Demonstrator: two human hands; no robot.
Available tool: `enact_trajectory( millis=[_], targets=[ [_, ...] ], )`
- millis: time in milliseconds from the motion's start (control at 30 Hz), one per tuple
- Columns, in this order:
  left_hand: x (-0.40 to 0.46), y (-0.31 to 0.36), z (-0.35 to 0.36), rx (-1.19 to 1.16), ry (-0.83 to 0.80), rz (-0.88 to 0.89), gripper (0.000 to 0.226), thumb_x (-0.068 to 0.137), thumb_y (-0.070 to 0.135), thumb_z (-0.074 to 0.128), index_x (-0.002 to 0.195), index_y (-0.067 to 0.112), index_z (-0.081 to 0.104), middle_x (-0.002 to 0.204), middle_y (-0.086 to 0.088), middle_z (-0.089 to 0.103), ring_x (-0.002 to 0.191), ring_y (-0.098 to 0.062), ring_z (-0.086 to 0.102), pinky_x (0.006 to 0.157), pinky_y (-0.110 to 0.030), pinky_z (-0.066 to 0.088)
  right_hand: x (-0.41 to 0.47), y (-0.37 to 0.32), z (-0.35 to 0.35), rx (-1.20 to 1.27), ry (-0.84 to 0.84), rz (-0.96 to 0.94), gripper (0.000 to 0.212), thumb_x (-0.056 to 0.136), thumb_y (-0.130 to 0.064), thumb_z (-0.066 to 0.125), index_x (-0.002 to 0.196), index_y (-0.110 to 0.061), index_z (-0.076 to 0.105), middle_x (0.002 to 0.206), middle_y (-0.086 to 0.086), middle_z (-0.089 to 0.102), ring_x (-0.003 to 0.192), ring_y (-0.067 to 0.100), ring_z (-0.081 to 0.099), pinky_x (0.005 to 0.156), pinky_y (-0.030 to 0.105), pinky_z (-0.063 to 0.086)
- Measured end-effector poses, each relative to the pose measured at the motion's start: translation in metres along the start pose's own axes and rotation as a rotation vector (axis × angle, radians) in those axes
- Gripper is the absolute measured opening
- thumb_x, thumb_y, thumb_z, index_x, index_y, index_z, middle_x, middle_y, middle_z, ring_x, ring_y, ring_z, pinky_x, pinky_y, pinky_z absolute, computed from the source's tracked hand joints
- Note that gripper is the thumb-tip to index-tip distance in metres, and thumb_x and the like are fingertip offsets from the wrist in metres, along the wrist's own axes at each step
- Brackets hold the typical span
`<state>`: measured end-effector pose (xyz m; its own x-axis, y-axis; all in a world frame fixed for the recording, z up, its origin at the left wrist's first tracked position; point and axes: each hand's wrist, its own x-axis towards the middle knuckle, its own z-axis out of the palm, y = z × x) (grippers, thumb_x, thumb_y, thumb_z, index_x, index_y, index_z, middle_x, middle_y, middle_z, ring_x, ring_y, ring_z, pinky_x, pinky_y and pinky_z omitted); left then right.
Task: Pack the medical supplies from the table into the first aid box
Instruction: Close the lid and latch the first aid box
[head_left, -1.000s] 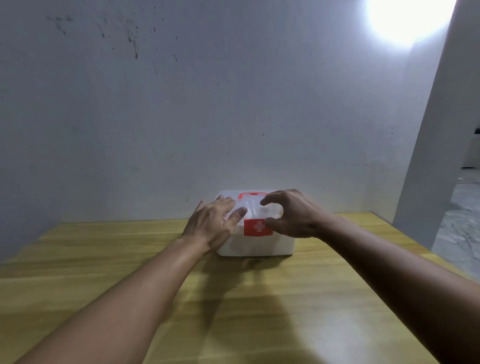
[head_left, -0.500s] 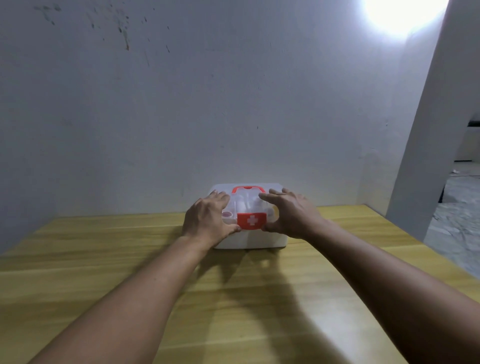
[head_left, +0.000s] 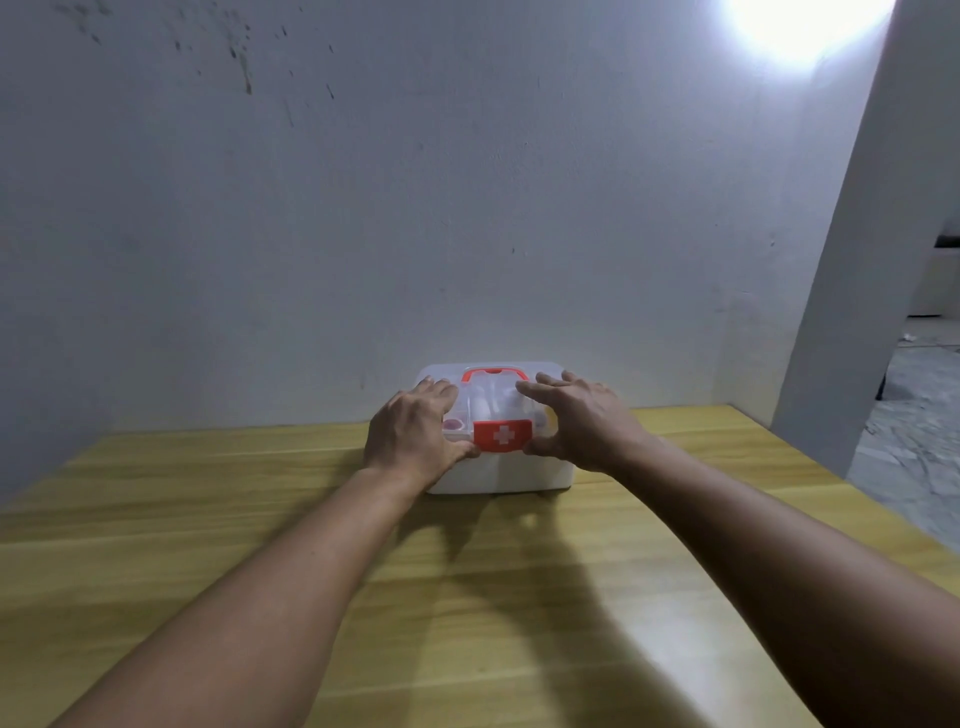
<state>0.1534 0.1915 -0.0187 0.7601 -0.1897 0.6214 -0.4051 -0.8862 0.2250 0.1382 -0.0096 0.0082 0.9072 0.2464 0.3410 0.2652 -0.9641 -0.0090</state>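
A white first aid box (head_left: 519, 475) with a clear lid, a red handle (head_left: 492, 373) and a red latch bearing a white cross (head_left: 502, 434) stands at the far middle of the wooden table (head_left: 467, 597), against the wall. Its lid is down. Pale supplies show dimly through the lid. My left hand (head_left: 415, 434) lies on the lid's left part with the thumb at the front edge beside the latch. My right hand (head_left: 582, 426) rests on the lid's right part, thumb under the front edge next to the latch. Both hands press on the box.
A grey wall (head_left: 415, 208) rises right behind the box. A white pillar (head_left: 857, 286) stands at the right, past the table's right edge, with grey floor beyond it. A bright lamp glares at the top right.
Both hands have settled flat on the lid at either side of the red latch, the right hand's fingers spreading out. The latch now lies flat against the front.
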Motion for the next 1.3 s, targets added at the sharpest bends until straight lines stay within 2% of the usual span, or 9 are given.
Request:
enact_trajectory(
  millis=[233, 400, 533, 667, 1033, 1133, 1233, 1300],
  targets=[
    [0.009, -0.003, 0.006, -0.001, -0.017, -0.017, 0.060, 0.062, 0.050, 0.081, 0.109, 0.018, 0.063, 0.109, 0.000, 0.067, 0.100, -0.023, 0.063, 0.079, -0.033, 0.050, 0.013, 0.003, 0.006, 0.045, -0.018, 0.024, 0.081, 0.080, -0.047, 0.072, 0.149, -0.029, 0.032, 0.156, 0.003, 0.033, 0.143, 0.030, 0.030, 0.111, 0.049, 0.031],
    [0.016, -0.006, 0.011, -0.001, -0.005, -0.021, 0.059, 0.063, 0.049, 0.081, 0.107, 0.015, 0.062, 0.106, -0.001, 0.066, 0.094, -0.024, 0.063, 0.074, -0.031, 0.047, 0.023, 0.006, 0.011, 0.063, -0.008, 0.039, 0.080, 0.080, -0.047, 0.072, 0.148, -0.030, 0.032, 0.156, 0.002, 0.033, 0.143, 0.030, 0.029, 0.111, 0.050, 0.032],
    [0.023, -0.010, 0.016, -0.009, 0.002, -0.021, 0.065, 0.064, 0.048, 0.082, 0.115, 0.015, 0.062, 0.114, -0.002, 0.066, 0.102, -0.024, 0.062, 0.081, -0.034, 0.050, 0.031, 0.007, 0.014, 0.058, -0.003, 0.036, 0.080, 0.081, -0.047, 0.071, 0.148, -0.030, 0.032, 0.156, 0.003, 0.033, 0.143, 0.030, 0.030, 0.111, 0.050, 0.032],
    [0.029, -0.014, 0.021, -0.015, 0.009, -0.022, 0.061, 0.063, 0.048, 0.082, 0.111, 0.014, 0.063, 0.109, -0.001, 0.066, 0.097, -0.023, 0.063, 0.076, -0.031, 0.048, 0.040, 0.010, 0.020, 0.063, 0.006, 0.031, 0.079, 0.081, -0.047, 0.071, 0.148, -0.030, 0.033, 0.156, 0.002, 0.035, 0.142, 0.030, 0.030, 0.110, 0.049, 0.033],
    [0.041, -0.020, 0.029, -0.029, -0.003, -0.041, 0.069, 0.064, 0.044, 0.083, 0.121, 0.012, 0.062, 0.122, -0.007, 0.065, 0.115, -0.026, 0.060, 0.090, -0.036, 0.048, 0.058, 0.015, 0.027, 0.076, -0.003, 0.035, 0.081, 0.079, -0.049, 0.072, 0.148, -0.030, 0.033, 0.156, 0.003, 0.033, 0.144, 0.030, 0.028, 0.111, 0.049, 0.031],
    [0.042, -0.021, 0.029, -0.027, 0.005, -0.040, 0.069, 0.063, 0.043, 0.084, 0.121, 0.012, 0.062, 0.122, -0.007, 0.065, 0.114, -0.026, 0.060, 0.089, -0.036, 0.049, 0.059, 0.016, 0.027, 0.080, -0.005, 0.037, 0.081, 0.079, -0.050, 0.071, 0.148, -0.031, 0.033, 0.157, 0.002, 0.032, 0.145, 0.030, 0.025, 0.113, 0.050, 0.029],
    [0.039, -0.020, 0.028, -0.020, -0.023, -0.041, 0.070, 0.066, 0.042, 0.083, 0.125, 0.012, 0.058, 0.128, -0.006, 0.062, 0.124, -0.025, 0.054, 0.097, -0.038, 0.045, 0.057, 0.016, 0.028, 0.072, -0.007, 0.030, 0.082, 0.080, -0.050, 0.070, 0.149, -0.031, 0.030, 0.158, 0.002, 0.029, 0.146, 0.030, 0.022, 0.113, 0.051, 0.029],
    [0.040, -0.018, 0.025, 0.024, -0.091, -0.036, 0.080, 0.069, 0.044, 0.080, 0.135, 0.013, 0.048, 0.143, -0.004, 0.051, 0.139, -0.021, 0.038, 0.111, -0.042, 0.031, 0.056, 0.015, 0.027, 0.054, -0.026, 0.018, 0.086, 0.082, -0.049, 0.068, 0.151, -0.030, 0.022, 0.161, 0.004, 0.021, 0.148, 0.031, 0.014, 0.113, 0.054, 0.027]
  ],
)
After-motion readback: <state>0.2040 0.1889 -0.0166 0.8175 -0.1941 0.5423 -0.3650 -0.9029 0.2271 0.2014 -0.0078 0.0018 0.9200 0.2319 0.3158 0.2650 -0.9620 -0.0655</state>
